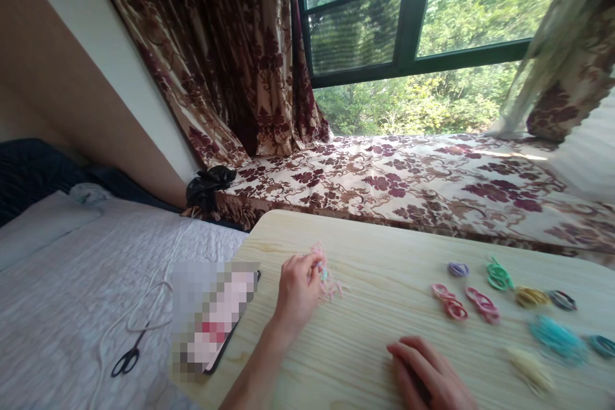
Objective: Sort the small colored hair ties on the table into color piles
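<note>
My left hand (296, 285) is over a loose pile of small pink bands (331, 289) on the wooden table. Its thumb and fingers come together at the pile, beside a bluish-green bit (323, 274); whatever is between the fingertips is too small to make out. Nearer the front edge, my right hand (427, 371) rests on the table with its fingers stretched to the left and nothing visible in them. To its right lie sorted groups of hair ties: purple (458, 268), green (500, 275), pink (483, 304), yellow (532, 296), turquoise (558, 339) and a blurred cream bunch (530, 369).
A partly pixelated phone (223, 323) lies at the table's left edge. On the bed (57, 288) to the left are black scissors (127, 360) and a white cable (137, 307). A window seat with floral cloth (384, 182) borders the far side of the table (384, 256).
</note>
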The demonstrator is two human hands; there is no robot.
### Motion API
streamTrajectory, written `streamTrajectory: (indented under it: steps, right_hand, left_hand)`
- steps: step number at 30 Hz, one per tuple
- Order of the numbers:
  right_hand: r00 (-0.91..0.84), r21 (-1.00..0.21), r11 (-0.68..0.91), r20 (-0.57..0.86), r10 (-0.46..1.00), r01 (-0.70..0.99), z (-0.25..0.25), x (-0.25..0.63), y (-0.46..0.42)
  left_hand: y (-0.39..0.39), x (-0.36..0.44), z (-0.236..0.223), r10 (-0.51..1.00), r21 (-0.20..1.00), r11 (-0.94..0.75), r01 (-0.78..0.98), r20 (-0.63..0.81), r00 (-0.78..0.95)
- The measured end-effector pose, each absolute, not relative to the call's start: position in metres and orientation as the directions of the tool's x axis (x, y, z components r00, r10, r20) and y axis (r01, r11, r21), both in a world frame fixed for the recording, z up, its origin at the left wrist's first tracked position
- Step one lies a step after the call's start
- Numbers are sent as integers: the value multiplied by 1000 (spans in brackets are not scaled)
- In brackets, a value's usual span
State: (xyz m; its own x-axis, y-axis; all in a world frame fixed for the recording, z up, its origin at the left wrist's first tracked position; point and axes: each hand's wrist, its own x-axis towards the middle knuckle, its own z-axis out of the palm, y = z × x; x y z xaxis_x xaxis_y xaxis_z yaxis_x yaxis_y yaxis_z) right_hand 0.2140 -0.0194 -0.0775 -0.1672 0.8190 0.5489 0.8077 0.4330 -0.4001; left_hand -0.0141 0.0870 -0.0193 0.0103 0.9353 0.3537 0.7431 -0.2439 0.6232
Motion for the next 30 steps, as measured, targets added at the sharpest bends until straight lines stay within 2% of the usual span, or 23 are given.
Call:
streamTrajectory:
  steps: [3, 5, 9, 13, 15, 22, 25, 30]
  right_hand:
    - [-164, -401, 436, 556, 815, 805, -75, 213, -20]
    - [-159, -413, 429, 546, 822, 804, -73, 212, -20]
    - [-137, -453, 397, 505, 852, 798, -69, 210, -23]
    - [-100, -485, 362, 485, 869, 796, -64, 205, -25]
    - [-80, -497, 361, 499, 863, 789, -61, 203, -24]
    - [-60, -514, 367, 519, 853, 775, -55, 200, -24]
    - [-60, -526, 327, 461, 885, 785, -51, 198, -24]
    - [-85, -513, 200, 239, 967, 835, -36, 186, -17]
  left_hand:
    - [88, -15, -20, 955, 722, -224, 655, 295, 1]
    - [87, -15, -19, 959, 738, -212, 641, 282, -7]
    - [75, -5, -14, 946, 676, -261, 689, 320, 45]
    - [52, 19, -18, 895, 587, -444, 677, 332, 299]
    - [41, 28, -22, 866, 559, -499, 662, 332, 373]
    - [21, 20, -28, 859, 554, -510, 658, 365, 359]
    - [16, 11, -31, 864, 540, -495, 680, 390, 319]
    - [10, 2, -46, 852, 544, -518, 660, 394, 344]
